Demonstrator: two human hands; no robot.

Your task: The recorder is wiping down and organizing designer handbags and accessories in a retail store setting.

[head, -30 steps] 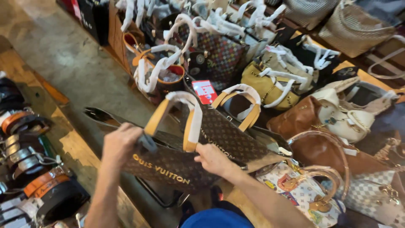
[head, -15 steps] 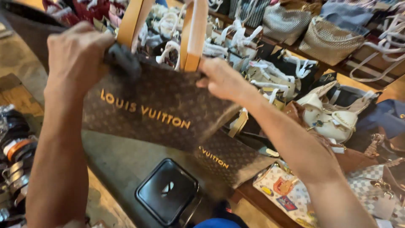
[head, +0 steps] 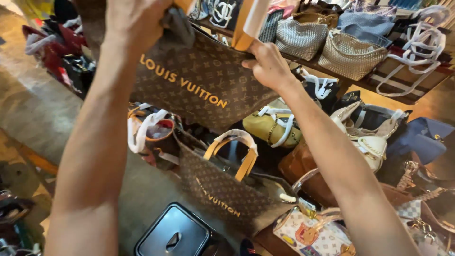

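Observation:
I hold up a brown patterned tote bag [head: 199,80] with tan handles and gold lettering, raised high in front of me. My left hand [head: 135,21] grips its upper left edge near the top of the view. My right hand [head: 268,64] grips the upper right edge beside a tan handle [head: 246,23]. Below it, a second matching brown tote [head: 227,194] with tan handles stands on the display.
Many handbags crowd the display: a mustard bag [head: 270,128], a cream bag [head: 369,147], a tan leather bag [head: 308,175], a white printed bag [head: 313,232], and woven grey bags [head: 350,47] on a shelf. A black square stool [head: 173,232] stands below. Concrete floor [head: 33,109] at left.
Both hands have lifted the tote higher and further up the view. The camera has tilted, so the second tote and the stool now show more fully below.

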